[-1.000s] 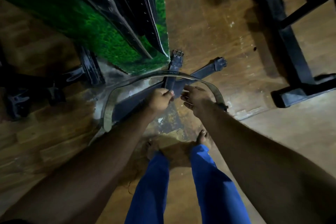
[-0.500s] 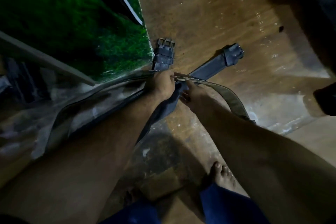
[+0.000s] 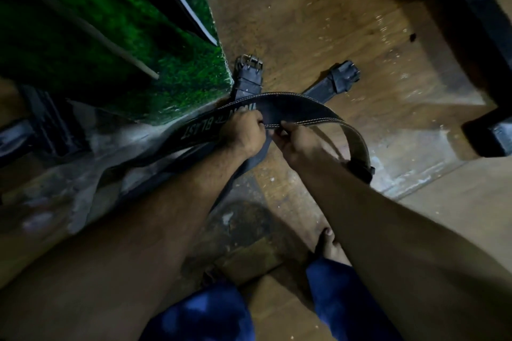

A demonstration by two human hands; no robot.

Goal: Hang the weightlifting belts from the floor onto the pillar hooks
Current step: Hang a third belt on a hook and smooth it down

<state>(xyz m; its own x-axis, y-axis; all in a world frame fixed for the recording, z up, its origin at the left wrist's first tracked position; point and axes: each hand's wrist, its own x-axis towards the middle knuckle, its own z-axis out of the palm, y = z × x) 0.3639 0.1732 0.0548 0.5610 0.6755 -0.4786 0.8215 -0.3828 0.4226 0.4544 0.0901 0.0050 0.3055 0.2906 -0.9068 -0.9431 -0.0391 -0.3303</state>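
Gripping a black weightlifting belt (image 3: 288, 111) with both hands, the person bends over the wooden floor (image 3: 318, 22) beside the pillar (image 3: 116, 44), which is faced in green artificial grass. The left hand (image 3: 243, 133) is closed over the belt's lower edge, knuckles up, right next to pale lettering that reads "BLAST" upside down. The right hand (image 3: 296, 144) pinches the same stitched edge just beside it, thumb on top, so the two hands sit nearly touching at the middle of the strap. From there the belt arcs away to the right, showing its tan inner face, and curls down toward a dark buckle end (image 3: 360, 170) behind the right forearm. Its other end trails left along the foot of the pillar, where it blurs into shadow.

Two more belts lie on the floor under the held one, crossing each other. One points away from the person, its double-prong metal buckle (image 3: 249, 63) hard against the pillar's corner. The second belt (image 3: 332, 83) angles up to the right, ending in a dark, blurred buckle. A black metal equipment frame (image 3: 487, 133) stands at the right edge. Below, blue trouser legs (image 3: 332, 302) and a bare foot (image 3: 329, 246) show on the boards.
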